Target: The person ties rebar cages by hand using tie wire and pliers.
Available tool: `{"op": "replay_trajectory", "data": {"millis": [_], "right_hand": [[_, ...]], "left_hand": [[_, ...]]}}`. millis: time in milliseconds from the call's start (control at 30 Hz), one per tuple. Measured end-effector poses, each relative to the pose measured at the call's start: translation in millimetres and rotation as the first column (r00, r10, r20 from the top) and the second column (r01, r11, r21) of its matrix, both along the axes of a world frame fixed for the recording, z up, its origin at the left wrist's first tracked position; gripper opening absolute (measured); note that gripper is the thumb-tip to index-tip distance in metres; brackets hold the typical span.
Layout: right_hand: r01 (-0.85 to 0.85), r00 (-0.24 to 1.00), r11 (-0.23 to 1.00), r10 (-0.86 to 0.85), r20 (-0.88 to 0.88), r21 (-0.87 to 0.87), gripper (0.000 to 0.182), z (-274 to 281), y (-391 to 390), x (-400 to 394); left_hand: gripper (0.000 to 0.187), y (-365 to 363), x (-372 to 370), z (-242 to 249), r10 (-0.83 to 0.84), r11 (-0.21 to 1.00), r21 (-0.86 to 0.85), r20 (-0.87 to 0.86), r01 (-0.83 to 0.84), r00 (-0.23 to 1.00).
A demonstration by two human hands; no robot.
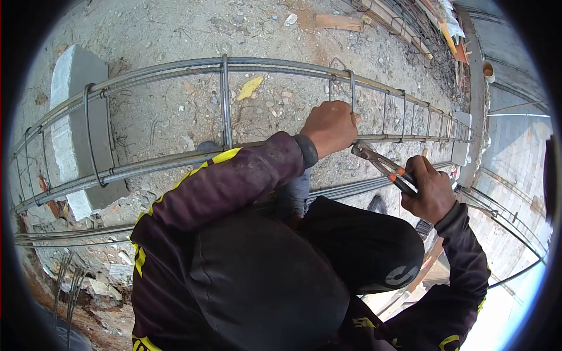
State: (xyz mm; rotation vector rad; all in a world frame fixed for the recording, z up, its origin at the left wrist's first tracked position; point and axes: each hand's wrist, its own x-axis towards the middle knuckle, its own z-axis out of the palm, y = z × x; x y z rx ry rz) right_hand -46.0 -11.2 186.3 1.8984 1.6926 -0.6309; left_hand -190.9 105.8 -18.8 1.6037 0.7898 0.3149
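No word, brand or number readable. Pale rounded logo (402, 272) on dark trouser leg (366, 243), right of lower centre; name unclear. Yellow letter-like marks (364, 322) on dark shirt (219, 184), at lower left, lower centre and lower right; partly cut off, illegible.
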Motion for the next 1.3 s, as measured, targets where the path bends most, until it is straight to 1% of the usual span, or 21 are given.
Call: {"op": "replay_trajectory", "data": {"millis": [67, 133, 200, 333, 367, 400, 433, 467, 500, 600, 633, 733, 767, 867, 933, 1000, 1033, 1100, 1133, 1167, 1300], "right_hand": [[-0.355, 0.933, 0.912, 0.33, 0.143, 0.205, 0.046, 10.0, -3.2, -6.8], [-0.624, 0.773, 0.735, 0.53, 0.348, 0.267, 0.061, 19.9, -1.0, 5.8], [-0.718, 0.686, 0.636, 0.576, 0.445, 0.283, 0.068, 25.5, 8.6, 4.2], [-0.602, 0.783, 0.786, 0.548, 0.294, 0.138, 0.064, 22.3, 0.6, 33.5], [-0.46, 0.887, 0.873, 0.444, 0.124, 0.164, 0.053, 15.5, -2.2, 39.8], [-0.147, 0.983, 0.987, 0.153, -0.104, 0.063, 0.045, 14.1, -5.0, 38.2], [0.215, 0.963, 0.964, -0.236, -0.127, -0.159, 0.047, 17.7, -4.7, 33.3], [0.533, 0.804, 0.762, -0.592, -0.061, -0.368, 0.05, 21.2, -1.9, 24.7], [0.657, 0.68, 0.609, -0.733, 0.001, -0.445, 0.054, 22.6, 0.6, 19.7], [0.588, 0.693, 0.761, -0.648, -0.316, -0.272, 0.056, 4.9, -26.1, 34.6], [0.596, 0.694, 0.754, -0.657, -0.296, -0.277, 0.056, 1.3, -27.3, 30.2], [0.767, 0.362, 0.363, -0.926, -0.109, -0.529, 0.062, 7.2, -28.0, 24.2], [0.801, 0.154, 0.192, -0.981, -0.114, -0.567, 0.047, 7.8, -22.5, 23.5], [0.662, 0.443, 0.486, -0.868, -0.225, -0.57, 0.036, 5.4, -17.2, 14.9], [0.532, 0.758, 0.812, -0.583, -0.291, -0.242, 0.042, 5.6, -21.0, 13.0], [0.25, 0.952, 0.963, -0.225, -0.205, 0.1, 0.054, 6.7, -30.3, 9.2], [0.271, 0.96, 0.95, -0.256, -0.109, 0.157, 0.054, 14.7, -26.5, -3.2], [-0.232, 0.969, 0.925, 0.195, 0.15, 0.3, 0.053, 26.5, -28.3, -10.1], [-0.513, 0.855, 0.789, 0.43, 0.291, 0.339, 0.054, 31.6, -23.6, -9.8], [-0.624, 0.773, 0.72, 0.51, 0.378, 0.304, 0.058, 36.7, -18.5, -9.1], [-0.632, 0.762, 0.751, 0.559, 0.328, 0.191, 0.054, 34.9, -12.0, 0.6]], "left_hand": [[0.036, 1.6, 0.1, 1.6, -0.023, 1.0, -0.02, -0.009, 0.023, 1.0], [0.037, 0.3, 0.5, 0.0, -0.02, 1.0, -0.019, -0.011, 0.02, 1.0], [0.037, -1.0, 1.4, -0.3, -0.019, 1.0, -0.026, -0.012, 0.018, 1.0], [0.037, -0.1, 2.1, 0.6, -0.023, 0.999, -0.049, -0.017, 0.022, 1.0], [0.037, 0.1, 1.8, 0.9, -0.021, 0.998, -0.057, -0.018, 0.02, 1.0], [0.037, -0.2, 1.0, 1.1, -0.024, 0.998, -0.058, -0.002, 0.024, 1.0], [0.037, 1.3, 0.3, 1.0, -0.024, 0.998, -0.056, 0.012, 0.024, 1.0], [0.037, 1.5, -0.4, 0.9, -0.027, 0.998, -0.056, 0.026, 0.028, 0.999], [0.037, 0.7, -0.6, 2.0, -0.023, 0.998, -0.058, 0.025, 0.025, 0.999], [0.034, 0.0, 0.3, 3.3, -0.014, 0.998, -0.066, 0.023, 0.016, 1.0], [0.033, 0.6, 0.8, 2.9, -0.009, 0.997, -0.073, 0.028, 0.011, 1.0], [0.032, 1.7, 1.8, 0.4, -0.004, 0.996, -0.085, 0.012, 0.005, 1.0], [0.032, 1.9, 3.3, 1.4, -0.014, 0.997, -0.078, 0.008, 0.015, 1.0], [0.036, 0.1, 5.2, 1.5, 0.008, 0.999, -0.044, -0.019, -0.009, 1.0], [0.034, 2.1, 3.8, 1.5, -0.004, 0.998, -0.055, 0.002, 0.004, 1.0], [0.034, 2.2, 2.1, 2.3, -0.013, 0.997, -0.073, 0.011, 0.014, 1.0], [0.034, 3.0, 1.6, 4.0, -0.016, 0.997, -0.081, 0.014, 0.017, 1.0], [0.034, 4.3, 0.8, 6.6, -0.009, 0.996, -0.093, 0.006, 0.009, 1.0], [0.034, 4.2, 1.1, 7.1, 0.0, 0.995, -0.099, -0.003, 0.0, 1.0], [0.034, 3.8, 1.4, 8.1, 0.009, 0.994, -0.106, -0.011, -0.01, 1.0], [0.033, 5.1, 0.7, 8.4, 0.018, 0.991, -0.131, -0.016, -0.02, 1.0]]}}
